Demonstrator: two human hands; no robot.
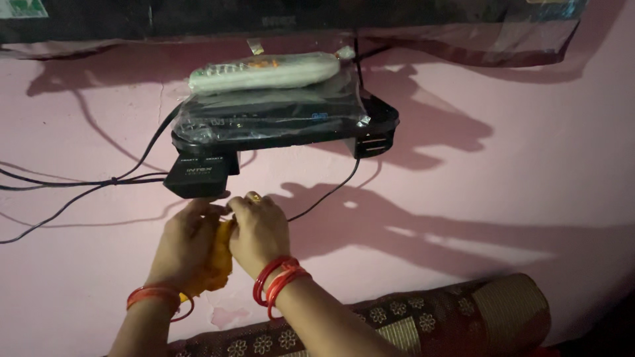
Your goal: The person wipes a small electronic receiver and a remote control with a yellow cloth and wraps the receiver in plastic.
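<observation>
Both hands (225,238) together, clamped on yellow cloth (218,264), seemingly bunched between palms, below black adapter (197,176)

Looks like a living room or bedroom in someone's home — pink painted wall (503,198), a set-top box (278,119) on a small wall shelf (380,125) with a plastic-wrapped remote (264,71) on top, cables (79,182) trailing off, and a patterned bolster cushion (463,317) below.

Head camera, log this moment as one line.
left hand: on yellow cloth | right hand: on cloth | above: black adapter, shelf
</observation>
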